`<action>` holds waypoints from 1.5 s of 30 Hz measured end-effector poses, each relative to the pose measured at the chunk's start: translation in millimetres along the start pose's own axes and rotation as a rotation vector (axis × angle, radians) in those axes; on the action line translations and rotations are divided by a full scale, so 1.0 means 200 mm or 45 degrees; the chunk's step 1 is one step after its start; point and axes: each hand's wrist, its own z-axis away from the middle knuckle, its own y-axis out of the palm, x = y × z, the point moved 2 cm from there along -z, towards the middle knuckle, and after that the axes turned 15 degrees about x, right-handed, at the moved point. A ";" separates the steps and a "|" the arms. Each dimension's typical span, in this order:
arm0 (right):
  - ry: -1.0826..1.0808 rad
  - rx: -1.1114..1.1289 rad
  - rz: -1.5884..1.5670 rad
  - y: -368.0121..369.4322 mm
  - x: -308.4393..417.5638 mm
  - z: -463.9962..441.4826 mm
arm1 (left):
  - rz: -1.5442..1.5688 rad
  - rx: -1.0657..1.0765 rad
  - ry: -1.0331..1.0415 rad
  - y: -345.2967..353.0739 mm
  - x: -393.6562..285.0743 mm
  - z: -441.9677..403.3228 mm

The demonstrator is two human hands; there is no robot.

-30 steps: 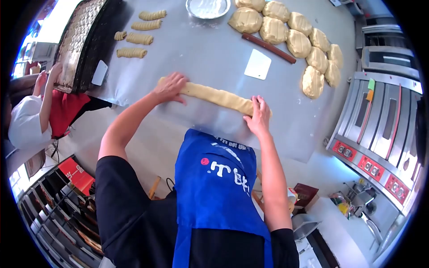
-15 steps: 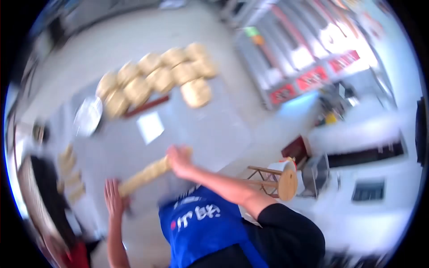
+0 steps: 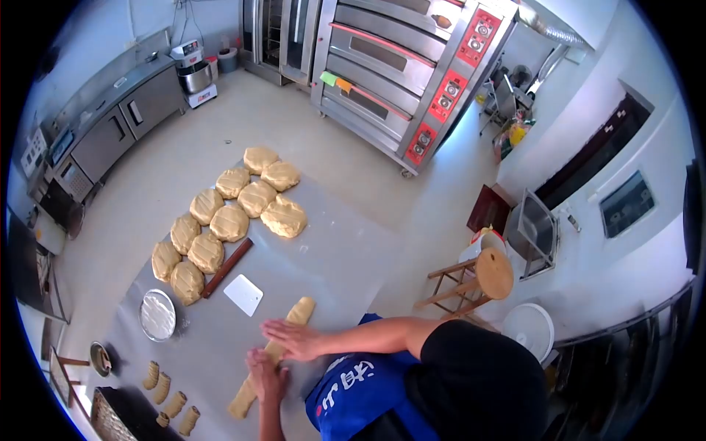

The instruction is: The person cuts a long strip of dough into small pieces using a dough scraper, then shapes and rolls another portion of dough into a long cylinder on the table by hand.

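A long roll of pale dough (image 3: 300,312) lies slantwise on the grey work table (image 3: 346,257). My right hand (image 3: 293,339) rests flat across its middle, fingers stretched out. Just below, my left hand (image 3: 268,376) presses on the same roll with its palm down, fingers reaching over the dough. Both hands are close together, and the roll's lower end (image 3: 241,404) sticks out beyond the left one. Near the roll's upper end lies a white dough scraper (image 3: 243,295). Beyond it is a brown rolling pin (image 3: 228,267).
Several round dough lumps (image 3: 229,223) cover the table's far side. A bowl of white flour (image 3: 157,315) stands at the left edge, with small ridged dough pieces (image 3: 176,403) nearer me. A wooden stool (image 3: 493,274) is to the right; a deck oven (image 3: 382,66) stands behind.
My hands have come together from opposite ends of the dough roll to its middle. The camera view has turned, and the roll now lies more steeply in the picture.
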 end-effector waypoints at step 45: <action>0.557 -0.553 -0.880 0.04 -0.61 0.39 | -0.079 0.141 0.449 0.01 -0.61 -0.68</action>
